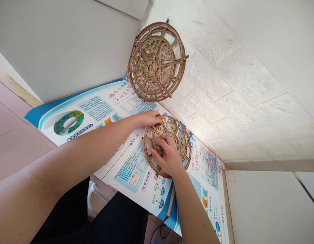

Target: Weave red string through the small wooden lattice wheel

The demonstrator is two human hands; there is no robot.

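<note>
A brown, gold-toned round lattice frame with spokes and scroll patterns lies on the poster-covered table. My left hand is at its upper left rim, fingers curled over the edge. Over the left half of the same frame is my right hand, thumb and index finger apart, fingertips close to the openwork. Thin pale and reddish wire runs along the rings near both hands. Part of the frame's middle is hidden under my right hand.
A second, larger-looking lattice frame leans upright against the white brick-patterned wall. Tangled thin wires lie on the right of the printed poster. Grey-white panels border both sides. A white plastic stool stands below the table.
</note>
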